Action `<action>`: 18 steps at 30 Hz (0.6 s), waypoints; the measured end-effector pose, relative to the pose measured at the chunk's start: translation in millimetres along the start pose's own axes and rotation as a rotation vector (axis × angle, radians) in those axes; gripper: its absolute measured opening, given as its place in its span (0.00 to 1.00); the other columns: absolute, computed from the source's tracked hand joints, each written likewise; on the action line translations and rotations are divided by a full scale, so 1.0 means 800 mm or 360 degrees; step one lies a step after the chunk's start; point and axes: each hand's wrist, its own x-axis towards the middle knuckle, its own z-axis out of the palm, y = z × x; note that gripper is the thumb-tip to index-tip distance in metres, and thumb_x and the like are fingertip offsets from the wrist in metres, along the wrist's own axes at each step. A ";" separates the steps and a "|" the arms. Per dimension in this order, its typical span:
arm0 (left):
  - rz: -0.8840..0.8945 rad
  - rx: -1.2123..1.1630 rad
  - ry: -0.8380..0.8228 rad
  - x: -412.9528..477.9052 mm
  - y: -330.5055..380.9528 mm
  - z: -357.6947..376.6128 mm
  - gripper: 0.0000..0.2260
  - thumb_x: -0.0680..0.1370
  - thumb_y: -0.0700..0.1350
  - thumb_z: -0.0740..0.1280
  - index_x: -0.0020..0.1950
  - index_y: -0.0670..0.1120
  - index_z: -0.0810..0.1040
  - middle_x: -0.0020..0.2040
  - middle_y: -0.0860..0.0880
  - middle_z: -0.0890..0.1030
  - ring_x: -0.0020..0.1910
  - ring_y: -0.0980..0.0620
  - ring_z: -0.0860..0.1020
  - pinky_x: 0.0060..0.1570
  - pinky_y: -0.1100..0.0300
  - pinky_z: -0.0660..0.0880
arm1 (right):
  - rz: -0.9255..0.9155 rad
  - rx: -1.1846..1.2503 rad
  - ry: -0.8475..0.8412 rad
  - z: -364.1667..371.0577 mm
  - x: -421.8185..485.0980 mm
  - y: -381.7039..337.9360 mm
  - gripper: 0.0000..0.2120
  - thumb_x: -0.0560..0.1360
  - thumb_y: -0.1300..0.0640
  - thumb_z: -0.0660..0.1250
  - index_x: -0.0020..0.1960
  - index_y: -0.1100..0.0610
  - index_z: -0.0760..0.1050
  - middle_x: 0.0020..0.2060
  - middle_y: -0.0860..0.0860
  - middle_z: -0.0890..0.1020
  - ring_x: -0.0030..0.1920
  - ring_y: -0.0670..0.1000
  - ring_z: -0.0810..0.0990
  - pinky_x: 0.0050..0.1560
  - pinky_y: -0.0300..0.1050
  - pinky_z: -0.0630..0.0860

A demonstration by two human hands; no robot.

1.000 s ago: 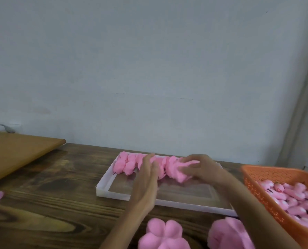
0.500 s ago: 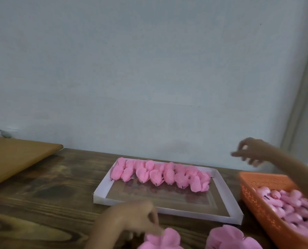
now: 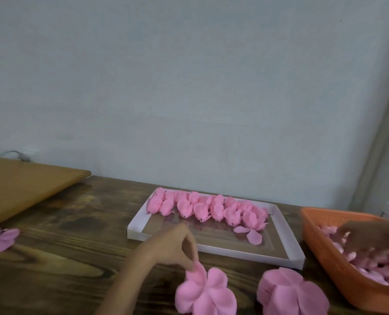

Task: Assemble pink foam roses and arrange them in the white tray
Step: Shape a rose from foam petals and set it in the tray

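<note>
The left hand [image 3: 170,248] pinches one petal of the petal cluster [image 3: 206,292] just below it on the surface. Lifted by that petal alone, the thin foam may tear. The right hand [image 3: 370,235] is blurred inside the orange basket [image 3: 320,246], so I cannot tell its grip. The roses [image 3: 207,208] line the white tray [image 3: 245,251] just beyond the left hand.

No writing, label, brand, number or sign can be read anywhere: not on the shallow white cardboard tray [image 3: 245,252], the orange plastic mesh basket [image 3: 352,289], the flat pink foam petal cutouts [image 3: 206,294], the dark wooden table [image 3: 64,258] or the pale wall [image 3: 189,87].
</note>
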 end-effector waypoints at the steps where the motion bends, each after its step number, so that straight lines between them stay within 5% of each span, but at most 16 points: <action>1: 0.0014 -0.0053 -0.0018 0.001 -0.002 -0.002 0.04 0.71 0.40 0.79 0.45 0.44 0.88 0.39 0.47 0.87 0.38 0.54 0.81 0.42 0.56 0.76 | -0.0012 -0.0043 0.0062 0.000 -0.003 -0.006 0.22 0.60 0.56 0.79 0.53 0.51 0.79 0.45 0.57 0.87 0.36 0.55 0.84 0.37 0.46 0.80; 6: 0.0054 -0.0080 -0.0016 0.006 -0.004 0.000 0.05 0.71 0.42 0.79 0.45 0.45 0.87 0.42 0.44 0.87 0.39 0.52 0.80 0.43 0.54 0.75 | 0.0077 0.0009 0.0139 0.002 -0.057 -0.026 0.16 0.62 0.52 0.73 0.50 0.50 0.83 0.40 0.52 0.88 0.37 0.52 0.85 0.37 0.44 0.81; 9: 0.0091 -0.0077 0.0011 0.013 -0.006 0.004 0.05 0.71 0.43 0.80 0.42 0.45 0.87 0.39 0.48 0.85 0.39 0.56 0.79 0.43 0.54 0.75 | 0.0153 -0.0350 0.0304 0.003 -0.075 -0.042 0.10 0.74 0.54 0.69 0.54 0.54 0.81 0.41 0.49 0.86 0.36 0.50 0.85 0.40 0.42 0.81; 12: 0.0121 -0.0226 -0.0013 0.016 -0.008 0.009 0.04 0.72 0.42 0.80 0.41 0.46 0.86 0.34 0.55 0.83 0.36 0.58 0.78 0.38 0.62 0.74 | 0.0217 -0.0768 0.0594 0.012 -0.089 -0.069 0.09 0.80 0.59 0.63 0.59 0.55 0.78 0.49 0.51 0.84 0.51 0.52 0.85 0.46 0.43 0.79; 15: 0.0098 -0.0585 -0.0018 0.016 -0.014 0.016 0.06 0.73 0.43 0.79 0.41 0.50 0.84 0.36 0.51 0.83 0.33 0.53 0.78 0.34 0.63 0.75 | -0.0273 -0.1058 0.1286 0.033 -0.094 -0.117 0.08 0.80 0.50 0.61 0.55 0.48 0.77 0.51 0.50 0.82 0.52 0.53 0.82 0.47 0.44 0.77; 18: 0.0123 -0.0810 -0.0041 0.014 -0.021 0.020 0.06 0.75 0.44 0.78 0.43 0.50 0.82 0.36 0.45 0.82 0.29 0.51 0.77 0.30 0.61 0.73 | -0.0843 -0.0913 0.1240 0.071 -0.094 -0.172 0.05 0.76 0.52 0.66 0.51 0.45 0.78 0.48 0.45 0.82 0.51 0.51 0.81 0.51 0.45 0.78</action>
